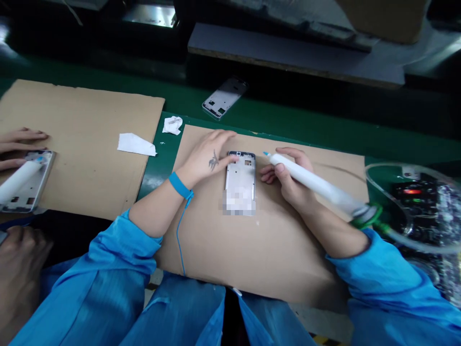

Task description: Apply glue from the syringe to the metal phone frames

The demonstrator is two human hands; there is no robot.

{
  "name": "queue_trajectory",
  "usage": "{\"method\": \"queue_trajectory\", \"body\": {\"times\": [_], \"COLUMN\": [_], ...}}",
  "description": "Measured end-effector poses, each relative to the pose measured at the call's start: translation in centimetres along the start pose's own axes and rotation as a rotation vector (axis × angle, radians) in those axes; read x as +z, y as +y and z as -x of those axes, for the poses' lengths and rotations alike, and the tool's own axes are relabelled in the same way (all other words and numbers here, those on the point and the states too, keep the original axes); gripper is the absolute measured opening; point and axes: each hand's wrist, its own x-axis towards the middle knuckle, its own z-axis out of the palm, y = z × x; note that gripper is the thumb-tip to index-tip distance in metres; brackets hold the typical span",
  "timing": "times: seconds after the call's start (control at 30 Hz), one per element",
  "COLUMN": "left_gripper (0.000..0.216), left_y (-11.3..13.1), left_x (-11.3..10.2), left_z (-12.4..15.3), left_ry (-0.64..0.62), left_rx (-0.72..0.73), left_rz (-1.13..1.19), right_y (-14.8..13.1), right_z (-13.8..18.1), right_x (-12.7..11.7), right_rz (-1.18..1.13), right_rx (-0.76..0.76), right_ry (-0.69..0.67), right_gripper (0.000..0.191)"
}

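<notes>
A silver phone frame (240,179) lies flat on a brown cardboard sheet (223,250) in front of me. My left hand (209,156) rests on the cardboard with its fingers stretched out, touching the frame's upper left corner. A blue wrist strap (179,185) with a coiled cord circles that wrist. My right hand (288,180) is closed around a white glue syringe (313,182), whose blue tip (266,154) points left, just right of the frame's top edge. A clear hose (403,238) runs from the syringe's back end.
A second phone frame (224,98) lies on the green belt (288,122) farther back. A crumpled tissue (172,124) and a white paper scrap (136,144) sit to the left. On a second cardboard (82,125), another person's hands (16,144) hold a frame (27,182) and syringe. A control box (428,202) stands at right.
</notes>
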Motion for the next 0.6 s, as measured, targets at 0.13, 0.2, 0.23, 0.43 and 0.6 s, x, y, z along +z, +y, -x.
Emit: {"method": "queue_trajectory", "body": {"times": [0.13,0.2,0.23,0.43,0.6], "left_gripper": [0.050,0.040,0.037,0.033,0.059], "left_y": [-1.2,-1.6,-1.7,-1.6,-1.5], "left_x": [-0.7,-0.8,-0.8,-0.5,-0.2], "left_z": [-0.3,-0.5,-0.6,-0.8,-0.5], "left_ry": [0.134,0.134,0.130,0.059,-0.081], "left_rx": [-0.125,-0.122,-0.116,-0.070,-0.030], "left_rz": [-0.058,-0.096,-0.115,-0.172,-0.237], "right_y": [1.2,1.8,2.2,2.4,2.4], "right_z": [0.1,0.1,0.1,-0.4,-1.8], "right_x": [0.0,-0.2,-0.4,-0.5,-0.4], "right_rz": [0.078,0.146,0.189,0.390,0.532], "right_rx": [-0.164,-0.257,-0.302,-0.459,-0.403], "right_ry": [-0.105,-0.180,-0.202,-0.288,-0.266], "right_gripper": [0.064,0.057,0.054,0.050,0.050]}}
